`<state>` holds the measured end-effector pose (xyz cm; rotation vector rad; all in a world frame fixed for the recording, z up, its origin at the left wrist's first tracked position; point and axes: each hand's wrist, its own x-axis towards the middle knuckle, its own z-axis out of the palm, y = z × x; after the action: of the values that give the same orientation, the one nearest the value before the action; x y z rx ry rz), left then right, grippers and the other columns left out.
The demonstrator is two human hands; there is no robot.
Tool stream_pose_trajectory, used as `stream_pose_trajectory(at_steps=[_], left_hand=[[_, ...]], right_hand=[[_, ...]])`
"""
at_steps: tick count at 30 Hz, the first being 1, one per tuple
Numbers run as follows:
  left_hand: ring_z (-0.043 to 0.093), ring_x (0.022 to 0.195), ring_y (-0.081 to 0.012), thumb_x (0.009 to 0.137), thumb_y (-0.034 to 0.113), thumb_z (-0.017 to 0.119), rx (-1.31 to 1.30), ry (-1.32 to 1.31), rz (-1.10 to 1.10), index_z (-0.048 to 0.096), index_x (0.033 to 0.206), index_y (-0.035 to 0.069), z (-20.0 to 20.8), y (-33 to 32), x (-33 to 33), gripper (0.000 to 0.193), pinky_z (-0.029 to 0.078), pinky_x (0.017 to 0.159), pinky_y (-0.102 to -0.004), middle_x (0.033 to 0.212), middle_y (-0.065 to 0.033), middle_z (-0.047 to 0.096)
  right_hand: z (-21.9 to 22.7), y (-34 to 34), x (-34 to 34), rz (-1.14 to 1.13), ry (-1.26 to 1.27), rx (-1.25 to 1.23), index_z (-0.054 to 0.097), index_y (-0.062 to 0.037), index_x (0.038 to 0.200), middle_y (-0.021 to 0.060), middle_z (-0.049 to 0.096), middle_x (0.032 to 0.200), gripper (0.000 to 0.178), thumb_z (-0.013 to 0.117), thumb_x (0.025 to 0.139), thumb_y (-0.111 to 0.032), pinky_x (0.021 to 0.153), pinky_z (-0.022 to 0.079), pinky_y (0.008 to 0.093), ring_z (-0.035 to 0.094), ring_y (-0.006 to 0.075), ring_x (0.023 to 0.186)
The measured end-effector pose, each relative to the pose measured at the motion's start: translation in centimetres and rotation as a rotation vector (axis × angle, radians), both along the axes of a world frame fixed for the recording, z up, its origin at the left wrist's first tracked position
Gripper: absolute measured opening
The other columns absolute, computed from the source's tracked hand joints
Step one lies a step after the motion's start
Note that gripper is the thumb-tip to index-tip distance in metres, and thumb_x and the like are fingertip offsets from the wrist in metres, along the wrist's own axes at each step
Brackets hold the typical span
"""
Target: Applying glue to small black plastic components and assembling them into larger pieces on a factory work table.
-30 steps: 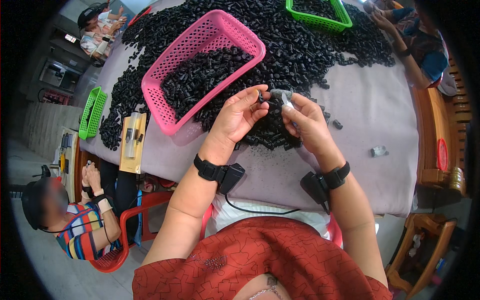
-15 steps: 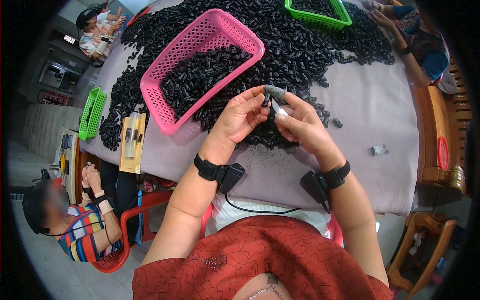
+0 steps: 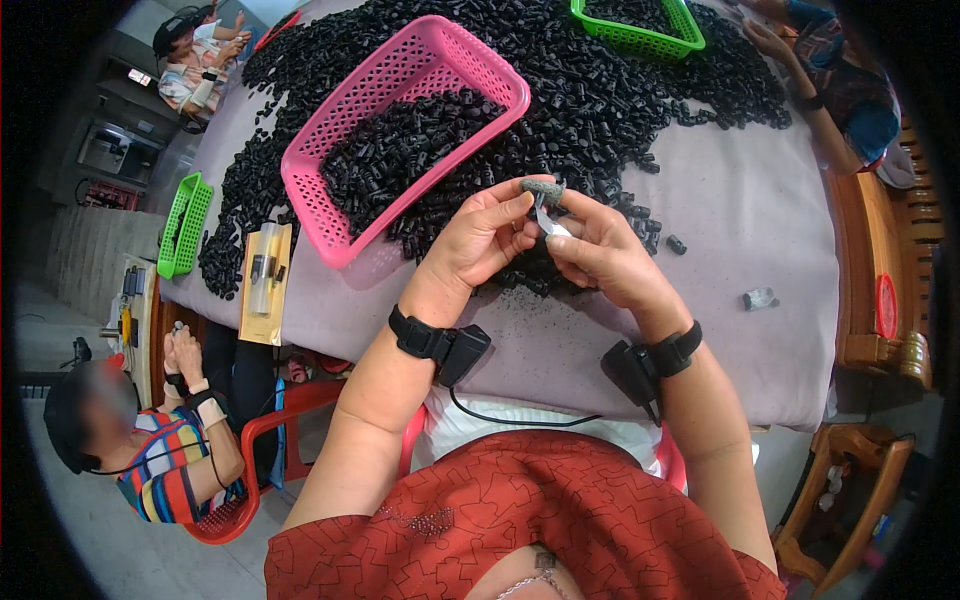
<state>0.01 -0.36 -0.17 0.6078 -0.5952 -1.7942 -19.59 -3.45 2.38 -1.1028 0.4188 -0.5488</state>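
Above the near part of the pile, my left hand (image 3: 480,238) pinches a small black plastic piece, mostly hidden by the fingers. My right hand (image 3: 608,252) grips a small knife (image 3: 549,222) with a pale blade, its edge close to the piece. A grey, speckled finger cover (image 3: 543,190) sits on a fingertip of my right hand, touching my left fingertips. Under both hands lies a large pile of small black plastic pieces (image 3: 590,130). To the left, a pink basket (image 3: 311,205) stands tilted on the pile, partly filled with the same pieces.
Green baskets stand at the far side (image 3: 650,42) and left edge (image 3: 168,230). A yellow packet (image 3: 262,325) lies near the left edge, a pale finger cover (image 3: 760,299) at right. Several co-workers sit around the grey cloth (image 3: 740,200). A cable joins my wrist bands.
The knife and my right fingers have shifted slightly left and the blade has turned. The grey finger cover has tilted. The black piece is now more hidden by the fingers.
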Motion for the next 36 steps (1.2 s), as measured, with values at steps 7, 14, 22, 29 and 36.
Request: stream_pose_trajectory(at_steps=[7, 14, 22, 29, 36], left_hand=[[0.065, 0.073, -0.0101, 0.093, 0.011, 0.061, 0.03, 0.047, -0.012, 0.051, 0.13, -0.001, 0.2, 0.1, -0.1, 0.04, 0.058, 0.066, -0.0181, 0.095, -0.0061, 0.065], [0.066, 0.07, -0.0104, 0.091, 0.008, 0.062, 0.04, 0.047, -0.015, 0.057, 0.124, 0.0, 0.2, 0.0, 0.0, 0.034, 0.058, 0.066, -0.0215, 0.094, -0.005, 0.067], [0.066, 0.069, -0.0112, 0.092, 0.007, 0.061, 0.051, 0.058, -0.022, 0.057, 0.123, -0.001, 0.0, 0.0, 0.2, 0.032, 0.058, 0.064, -0.0218, 0.094, -0.0066, 0.067], [0.066, 0.068, -0.0117, 0.092, 0.006, 0.061, 0.019, 0.039, -0.041, 0.058, 0.123, -0.001, -0.1, -0.1, 0.0, 0.032, 0.058, 0.063, -0.0214, 0.095, -0.008, 0.068], [0.066, 0.068, -0.0106, 0.091, 0.006, 0.062, 0.024, 0.031, -0.004, 0.058, 0.123, 0.0, -0.1, -0.1, 0.2, 0.032, 0.057, 0.063, -0.0201, 0.095, -0.0064, 0.068]], right_hand=[[0.1, 0.0, -0.2, 0.012, -0.023, -0.003, 0.036, -0.0032, 0.144, -0.0052, 0.046, 0.071, 0.058, 0.06, 0.091, -0.01, 0.044, 0.028, 0.0164, 0.04, 0.0024, 0.053], [0.1, 0.0, -0.2, 0.01, -0.01, -0.009, 0.035, -0.003, 0.144, -0.0047, 0.047, 0.07, 0.059, 0.06, 0.091, -0.01, 0.044, 0.029, 0.0164, 0.041, 0.0027, 0.054], [-0.2, -0.3, -0.3, 0.013, 0.005, 0.005, 0.038, -0.0007, 0.142, -0.0041, 0.049, 0.071, 0.058, 0.062, 0.091, -0.011, 0.044, 0.031, 0.0163, 0.041, 0.0023, 0.055], [-1.3, -1.0, -0.4, -0.025, 0.005, 0.024, 0.049, 0.0007, 0.128, -0.0035, 0.052, 0.074, 0.039, 0.06, 0.093, -0.011, 0.044, 0.031, 0.0156, 0.042, 0.0011, 0.056], [0.1, 0.2, 0.0, -0.014, -0.034, -0.002, 0.048, -0.0018, 0.132, -0.0046, 0.052, 0.071, 0.042, 0.06, 0.092, -0.011, 0.043, 0.03, 0.0168, 0.04, 0.0014, 0.052]])
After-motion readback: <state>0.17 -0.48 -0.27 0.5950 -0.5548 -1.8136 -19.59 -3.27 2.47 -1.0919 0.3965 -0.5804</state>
